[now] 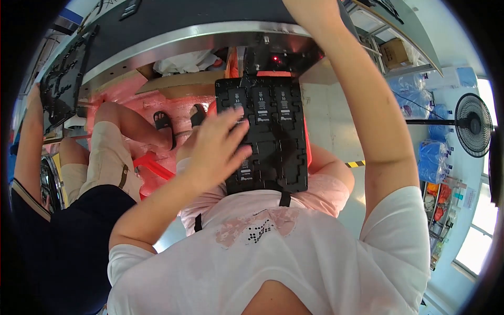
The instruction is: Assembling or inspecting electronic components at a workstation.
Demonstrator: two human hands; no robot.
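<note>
A black moulded tray [262, 139] rests on my lap, its top edge near the bench. Several flat black battery packs [261, 103] with pale printing sit in its upper compartments, and at least one more lies at the lower left. My left hand [218, 149] hovers over the tray's left side with fingers spread, slightly blurred. Nothing shows in its grasp. My right arm stretches up to the bench, where my right hand [310, 8] is cut off by the upper picture edge. Its fingers are out of sight.
Before me runs a dark bench [210, 13] with a metal front edge. At left, another person in dark clothing holds a similar black tray [65, 79]. A red stool [155, 165] stands between us. A fan [473, 125] and wrapped bottles [433, 157] are at right.
</note>
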